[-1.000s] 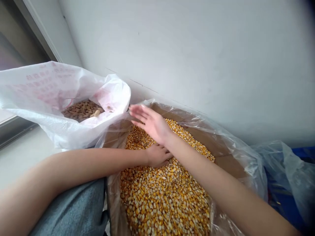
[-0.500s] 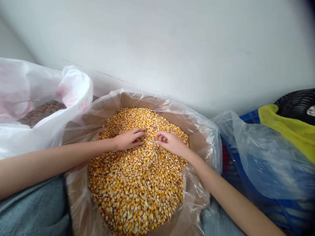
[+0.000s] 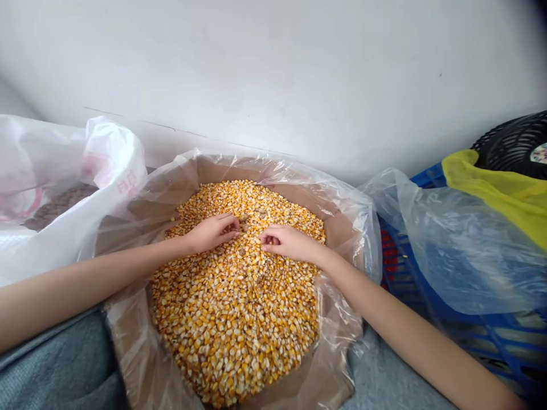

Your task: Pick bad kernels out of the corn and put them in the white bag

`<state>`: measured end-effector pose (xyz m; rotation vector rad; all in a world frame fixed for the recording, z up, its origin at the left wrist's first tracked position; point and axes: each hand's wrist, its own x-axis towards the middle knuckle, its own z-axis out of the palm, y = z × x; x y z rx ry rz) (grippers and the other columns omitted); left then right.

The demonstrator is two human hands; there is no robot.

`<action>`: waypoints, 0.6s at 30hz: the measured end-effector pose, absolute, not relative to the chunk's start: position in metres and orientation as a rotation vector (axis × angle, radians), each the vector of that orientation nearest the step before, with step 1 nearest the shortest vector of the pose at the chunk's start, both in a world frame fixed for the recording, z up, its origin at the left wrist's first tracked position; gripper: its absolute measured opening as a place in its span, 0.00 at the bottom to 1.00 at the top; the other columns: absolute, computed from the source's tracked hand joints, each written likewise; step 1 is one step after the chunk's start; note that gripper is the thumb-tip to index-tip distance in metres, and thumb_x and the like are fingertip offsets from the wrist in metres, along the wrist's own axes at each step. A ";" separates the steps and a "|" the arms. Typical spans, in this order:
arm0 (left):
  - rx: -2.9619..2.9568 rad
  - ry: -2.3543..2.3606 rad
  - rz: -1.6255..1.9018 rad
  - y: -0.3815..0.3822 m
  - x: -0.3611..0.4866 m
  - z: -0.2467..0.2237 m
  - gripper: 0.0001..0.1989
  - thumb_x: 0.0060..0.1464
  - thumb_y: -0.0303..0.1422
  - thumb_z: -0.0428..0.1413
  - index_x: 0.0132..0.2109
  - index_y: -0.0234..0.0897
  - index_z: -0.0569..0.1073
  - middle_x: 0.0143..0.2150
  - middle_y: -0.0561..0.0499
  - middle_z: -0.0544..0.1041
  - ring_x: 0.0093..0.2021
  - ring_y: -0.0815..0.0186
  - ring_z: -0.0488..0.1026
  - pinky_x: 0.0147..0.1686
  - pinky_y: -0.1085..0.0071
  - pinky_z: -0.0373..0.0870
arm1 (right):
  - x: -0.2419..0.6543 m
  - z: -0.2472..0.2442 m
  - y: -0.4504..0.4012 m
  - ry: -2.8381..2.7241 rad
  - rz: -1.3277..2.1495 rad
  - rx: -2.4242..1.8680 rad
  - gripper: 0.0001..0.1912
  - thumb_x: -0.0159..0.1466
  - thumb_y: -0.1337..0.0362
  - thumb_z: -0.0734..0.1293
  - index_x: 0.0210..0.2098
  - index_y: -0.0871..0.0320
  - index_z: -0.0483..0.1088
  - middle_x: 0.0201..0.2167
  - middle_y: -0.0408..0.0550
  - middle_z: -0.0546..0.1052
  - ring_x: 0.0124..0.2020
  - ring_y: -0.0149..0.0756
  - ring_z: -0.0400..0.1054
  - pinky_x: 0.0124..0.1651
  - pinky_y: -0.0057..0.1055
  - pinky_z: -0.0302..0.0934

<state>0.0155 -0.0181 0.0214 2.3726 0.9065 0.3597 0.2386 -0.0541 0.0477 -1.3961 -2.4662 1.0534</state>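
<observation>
Yellow and whitish corn kernels [image 3: 239, 319] fill a cardboard box [image 3: 342, 242] lined with clear plastic. Over the upper middle of the heap, my left hand [image 3: 215, 232] bends its fingers toward the thumb, with a gap between them. Facing it from the right, my right hand [image 3: 287, 242] is curled at the kernels, thumb and fingertips close together; whatever lies between them is too small to make out. A few brownish bits show among the kernels between and beyond the hands.
At the left a white sack [image 3: 115, 159] holds brown pieces [image 3: 64, 206]. On the right are a blue crate [image 3: 504, 336], clear plastic [image 3: 465, 250], a yellow bag [image 3: 491, 185] and a black round grille [image 3: 508, 142]. A pale wall [image 3: 273, 74] stands behind.
The view has shifted slightly. My left hand has drawn a little left, widening the gap between the hands. My right hand's fingers have curled more over the kernels.
</observation>
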 end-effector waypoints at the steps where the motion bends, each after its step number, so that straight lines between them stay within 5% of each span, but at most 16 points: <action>1: 2.341 0.932 0.369 -0.018 0.015 0.021 0.12 0.52 0.39 0.43 0.37 0.36 0.64 0.35 0.51 0.67 0.36 0.68 0.64 0.37 0.72 0.60 | 0.238 0.048 -0.054 -2.406 1.111 -1.407 0.07 0.54 0.62 0.60 0.30 0.58 0.66 0.27 0.44 0.68 0.27 0.28 0.59 0.31 0.27 0.52; 12: 1.925 1.040 0.438 -0.016 0.016 0.025 0.12 0.51 0.30 0.37 0.37 0.35 0.64 0.27 0.54 0.65 0.29 0.70 0.61 0.29 0.75 0.60 | 0.235 0.062 -0.052 -1.184 1.807 -1.340 0.06 0.52 0.63 0.60 0.30 0.58 0.62 0.29 0.43 0.69 0.27 0.26 0.63 0.28 0.25 0.57; 18: 1.757 0.883 0.492 -0.043 0.017 0.072 0.15 0.53 0.39 0.39 0.34 0.36 0.65 0.23 0.55 0.64 0.22 0.72 0.59 0.22 0.75 0.59 | 0.233 0.070 -0.051 -0.928 1.896 -1.273 0.14 0.56 0.54 0.57 0.25 0.59 0.63 0.19 0.39 0.62 0.19 0.23 0.57 0.25 0.23 0.55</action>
